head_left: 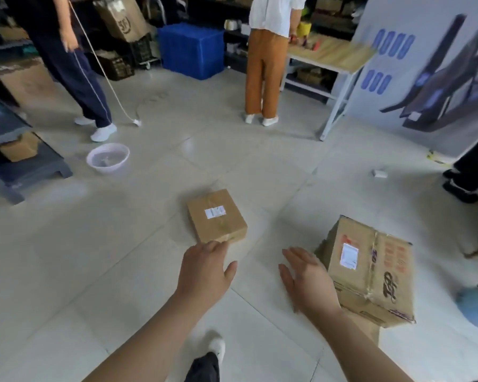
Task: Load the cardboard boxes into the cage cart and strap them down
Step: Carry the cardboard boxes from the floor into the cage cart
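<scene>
So we've got two boxes down on the pale tiled floor [94,257] in front of us. The small flat square brown cardboard box [217,216] lies straight ahead, and our left hand [204,268] reaches for it with the fingers [215,248] stretched out and relaxed, tips right at its near edge. We honestly can't tell if they touch it, but nothing is gripped. Our right hand [307,279] is spread flat too, fingers straight, just beside the left face of the bigger brown cardboard box [370,268], which sits tilted on top of another bit of cardboard, and it holds nothing either. Labels: each box has a white sticker on top, both too blurry to read. The bigger one also has red print and some chunky dark lettering along its taped seam, and we can't make that out for sure. Further back there's a white plastic basin [108,158], a blue plastic crate [192,49], a wooden-topped table [331,53], a person in orange trousers [262,75] and another in dark striped trousers [75,70] holding a pale rope [102,70].
</scene>
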A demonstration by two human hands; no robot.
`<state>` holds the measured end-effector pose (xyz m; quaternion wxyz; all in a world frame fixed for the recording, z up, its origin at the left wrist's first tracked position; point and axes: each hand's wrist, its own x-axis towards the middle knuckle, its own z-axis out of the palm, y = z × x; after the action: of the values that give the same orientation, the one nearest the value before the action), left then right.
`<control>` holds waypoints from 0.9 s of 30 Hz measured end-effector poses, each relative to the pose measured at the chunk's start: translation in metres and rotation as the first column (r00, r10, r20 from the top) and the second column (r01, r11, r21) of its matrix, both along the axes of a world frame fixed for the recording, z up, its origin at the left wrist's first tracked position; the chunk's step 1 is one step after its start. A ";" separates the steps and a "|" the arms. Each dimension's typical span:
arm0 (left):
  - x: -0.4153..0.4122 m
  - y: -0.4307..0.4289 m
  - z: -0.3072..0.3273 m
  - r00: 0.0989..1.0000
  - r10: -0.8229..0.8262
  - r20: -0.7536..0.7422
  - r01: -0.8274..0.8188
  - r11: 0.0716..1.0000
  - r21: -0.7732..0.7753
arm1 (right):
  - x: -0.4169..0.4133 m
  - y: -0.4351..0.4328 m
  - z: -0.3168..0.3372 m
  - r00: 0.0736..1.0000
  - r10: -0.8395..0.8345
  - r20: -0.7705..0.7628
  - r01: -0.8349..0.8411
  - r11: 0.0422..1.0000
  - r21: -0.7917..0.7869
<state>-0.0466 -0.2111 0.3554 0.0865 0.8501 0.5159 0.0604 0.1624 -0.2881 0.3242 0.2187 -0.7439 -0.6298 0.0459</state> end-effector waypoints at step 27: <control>0.455 0.063 -0.109 0.810 -0.586 0.002 0.578 0.799 -0.164 | 0.380 -0.069 -0.084 0.736 -0.676 -0.024 0.656 0.722 -0.221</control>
<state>0.4086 -0.1486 0.2461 0.1548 0.9591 0.2349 -0.0308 0.5419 -0.3566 0.2399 0.1778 -0.9350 -0.3001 0.0647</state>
